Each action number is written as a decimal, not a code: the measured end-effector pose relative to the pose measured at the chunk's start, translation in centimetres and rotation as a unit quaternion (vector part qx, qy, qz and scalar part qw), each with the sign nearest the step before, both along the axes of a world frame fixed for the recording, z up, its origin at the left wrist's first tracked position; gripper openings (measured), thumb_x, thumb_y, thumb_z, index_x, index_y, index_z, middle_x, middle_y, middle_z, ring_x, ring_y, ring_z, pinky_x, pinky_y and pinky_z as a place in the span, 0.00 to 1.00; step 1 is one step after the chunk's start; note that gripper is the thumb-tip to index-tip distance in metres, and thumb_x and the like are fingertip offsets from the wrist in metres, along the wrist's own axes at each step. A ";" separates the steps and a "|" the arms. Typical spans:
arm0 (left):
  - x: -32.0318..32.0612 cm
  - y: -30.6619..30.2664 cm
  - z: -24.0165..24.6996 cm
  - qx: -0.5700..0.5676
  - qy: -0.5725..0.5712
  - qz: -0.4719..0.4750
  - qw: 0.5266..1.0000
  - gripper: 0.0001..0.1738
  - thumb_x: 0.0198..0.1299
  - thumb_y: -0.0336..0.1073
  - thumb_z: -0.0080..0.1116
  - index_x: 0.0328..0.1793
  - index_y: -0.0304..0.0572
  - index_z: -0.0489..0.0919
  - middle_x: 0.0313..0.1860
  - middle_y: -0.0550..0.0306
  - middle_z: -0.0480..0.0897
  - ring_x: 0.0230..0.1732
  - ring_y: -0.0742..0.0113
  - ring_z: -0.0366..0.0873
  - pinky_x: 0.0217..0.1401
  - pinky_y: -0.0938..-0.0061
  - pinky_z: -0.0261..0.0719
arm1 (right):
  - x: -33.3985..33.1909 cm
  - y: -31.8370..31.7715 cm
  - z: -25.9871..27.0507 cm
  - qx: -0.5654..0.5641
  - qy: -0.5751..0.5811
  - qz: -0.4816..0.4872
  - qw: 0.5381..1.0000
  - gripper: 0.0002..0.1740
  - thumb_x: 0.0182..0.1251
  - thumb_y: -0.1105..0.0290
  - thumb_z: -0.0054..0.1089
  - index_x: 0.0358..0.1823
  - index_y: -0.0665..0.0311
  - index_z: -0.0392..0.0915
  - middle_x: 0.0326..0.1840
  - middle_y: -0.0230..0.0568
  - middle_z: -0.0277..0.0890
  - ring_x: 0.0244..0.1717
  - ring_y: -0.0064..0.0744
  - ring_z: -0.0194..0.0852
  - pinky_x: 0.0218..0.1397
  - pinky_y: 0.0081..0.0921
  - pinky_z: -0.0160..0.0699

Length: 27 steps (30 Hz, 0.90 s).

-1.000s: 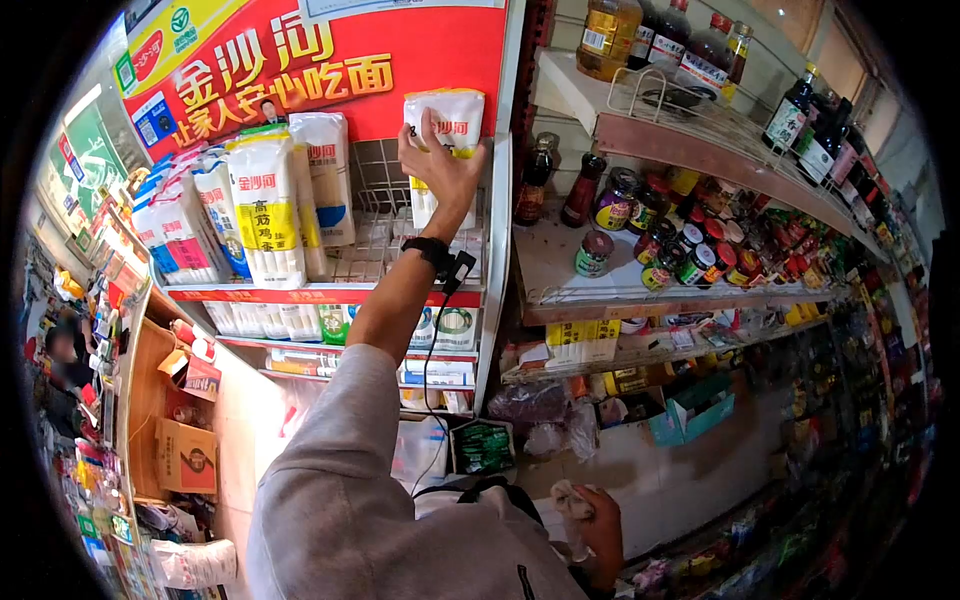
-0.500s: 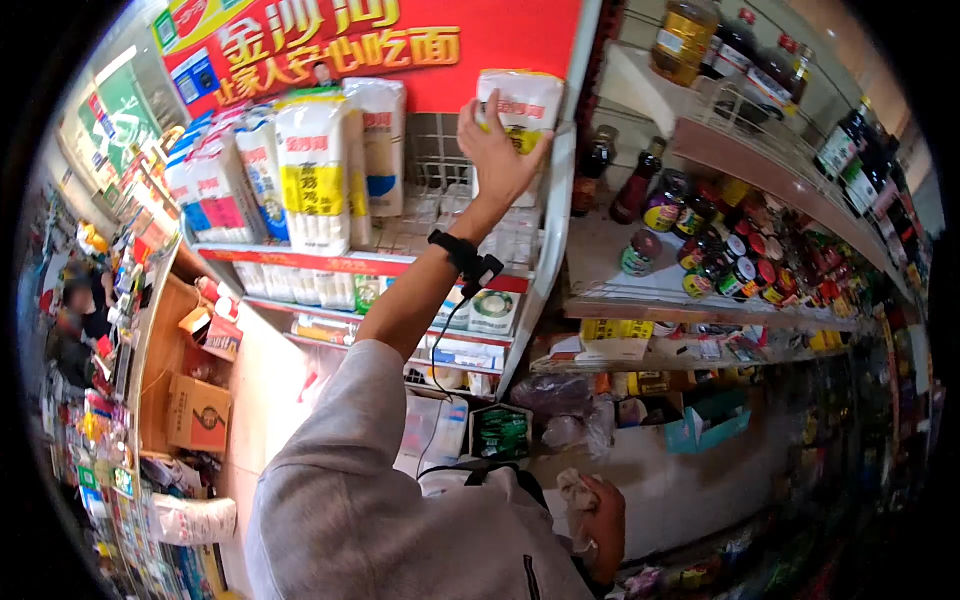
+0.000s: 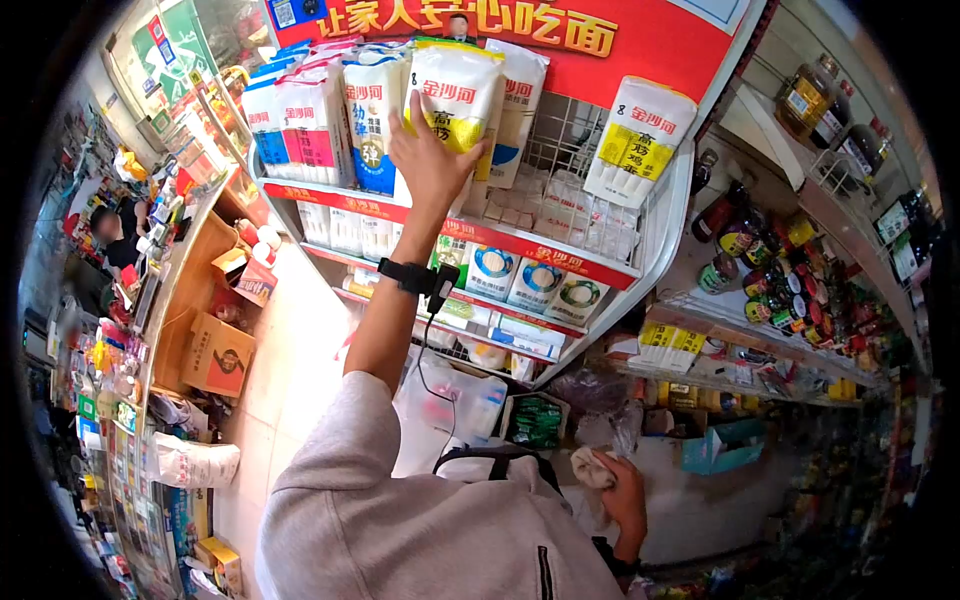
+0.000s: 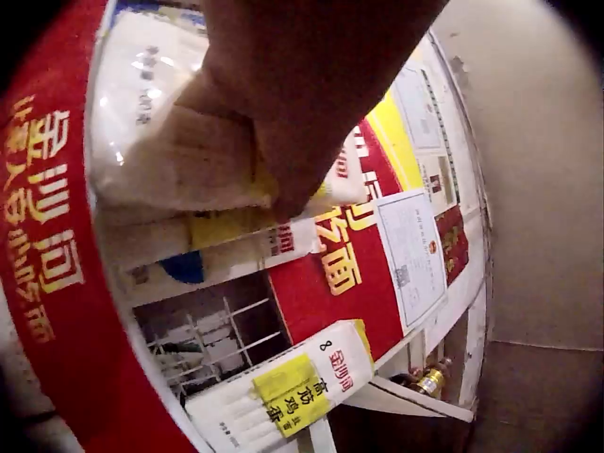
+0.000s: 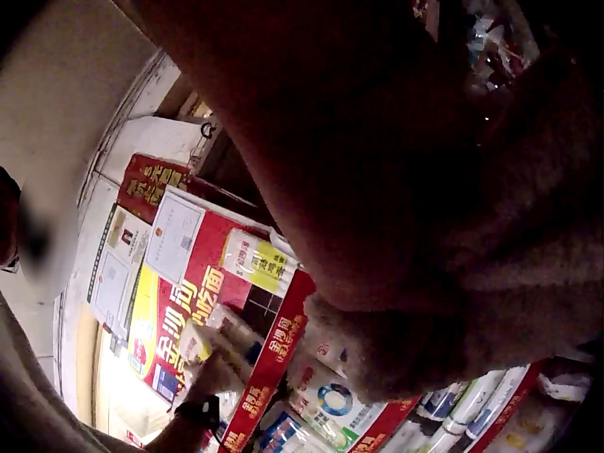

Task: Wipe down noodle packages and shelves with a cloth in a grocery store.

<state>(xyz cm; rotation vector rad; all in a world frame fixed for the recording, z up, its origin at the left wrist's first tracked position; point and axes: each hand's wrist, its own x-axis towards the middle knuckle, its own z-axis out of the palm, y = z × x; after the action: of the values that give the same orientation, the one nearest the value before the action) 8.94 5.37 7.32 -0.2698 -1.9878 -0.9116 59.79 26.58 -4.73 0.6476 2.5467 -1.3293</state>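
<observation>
In the head view my left hand point(image 3: 432, 165) is spread across the front of a white and yellow noodle pack point(image 3: 470, 85), fingers extended and thumb toward its right edge. This pack stands upright in a row on the rack's top shelf. A matching noodle pack point(image 3: 642, 140) stands apart at the shelf's right end, leaning back. The left wrist view has the left hand dark and close over the pack. Low by the body, my right hand point(image 3: 628, 498) holds a crumpled beige cloth point(image 3: 592, 468); in the right wrist view that hand is mostly in shadow.
More noodle packs point(image 3: 310, 125) line the shelf's left side. Wire mesh point(image 3: 560, 140) shows between the row and the lone pack. To the right, a shelf carries jars point(image 3: 790, 300) and bottles point(image 3: 805, 95). A cardboard box point(image 3: 218, 355) sits at the left. A cable point(image 3: 425, 350) hangs from the left wrist.
My left hand has left the lone pack at the right end and moved left to the front pack of the row. The head view has shifted. The right hand keeps the cloth.
</observation>
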 end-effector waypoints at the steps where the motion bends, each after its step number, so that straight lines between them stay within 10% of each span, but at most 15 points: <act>1: -0.3 -0.1 -0.2 0.002 -0.002 -0.007 1.000 0.67 0.37 0.55 0.83 0.82 0.47 0.55 0.68 0.32 0.67 0.69 0.35 0.65 0.71 0.45 0.62 | -0.1 -0.7 -0.1 0.002 -0.002 -0.007 1.000 0.38 0.54 0.88 0.58 0.68 0.53 0.79 0.69 0.61 0.73 0.68 0.60 0.73 0.66 0.47 0.80; 7: 1.7 0.4 -0.7 0.065 0.137 0.002 0.988 0.69 0.30 0.50 0.83 0.81 0.44 0.55 0.65 0.32 0.64 0.67 0.34 0.63 0.70 0.44 0.61 | 1.2 -1.7 -0.5 0.111 0.017 0.000 0.994 0.40 0.47 0.92 0.52 0.66 0.59 0.80 0.58 0.56 0.80 0.59 0.56 0.78 0.67 0.41 0.73; 11: 6.8 5.9 -0.9 0.157 0.238 -0.186 0.940 0.74 0.26 0.49 0.85 0.82 0.45 0.52 0.69 0.32 0.59 0.69 0.35 0.59 0.72 0.42 0.59 | 2.5 -1.5 -0.9 0.086 0.019 -0.023 0.996 0.39 0.46 0.91 0.51 0.65 0.61 0.80 0.58 0.57 0.79 0.59 0.61 0.76 0.65 0.42 0.73; 19: 7.5 20.8 0.0 0.108 0.222 -0.277 0.929 0.76 0.26 0.54 0.82 0.84 0.51 0.47 0.67 0.25 0.60 0.61 0.31 0.63 0.60 0.40 0.61 | 3.0 0.0 -0.6 0.067 0.010 -0.053 0.996 0.38 0.46 0.90 0.51 0.64 0.62 0.81 0.56 0.58 0.79 0.57 0.60 0.77 0.62 0.40 0.76; 25: 1.3 26.7 4.0 0.126 0.049 -0.140 0.981 0.74 0.30 0.55 0.80 0.83 0.45 0.47 0.63 0.25 0.60 0.63 0.30 0.61 0.63 0.39 0.59 | 5.8 0.2 -1.8 0.105 0.074 -0.074 0.989 0.34 0.49 0.84 0.61 0.63 0.62 0.81 0.52 0.57 0.80 0.54 0.58 0.79 0.59 0.39 0.77; 27: 1.5 26.6 3.1 0.134 0.030 -0.149 0.979 0.72 0.32 0.54 0.79 0.83 0.45 0.47 0.63 0.26 0.60 0.63 0.31 0.60 0.64 0.39 0.59 | 5.5 0.3 -0.7 0.045 -0.031 -0.093 0.994 0.40 0.50 0.86 0.63 0.69 0.53 0.78 0.69 0.62 0.71 0.72 0.61 0.67 0.71 0.49 0.74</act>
<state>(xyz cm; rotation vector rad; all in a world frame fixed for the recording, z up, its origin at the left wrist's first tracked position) 10.49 32.00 10.45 -0.4446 -1.7711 -1.3324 65.26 26.86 -5.41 0.9490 2.5615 -1.2313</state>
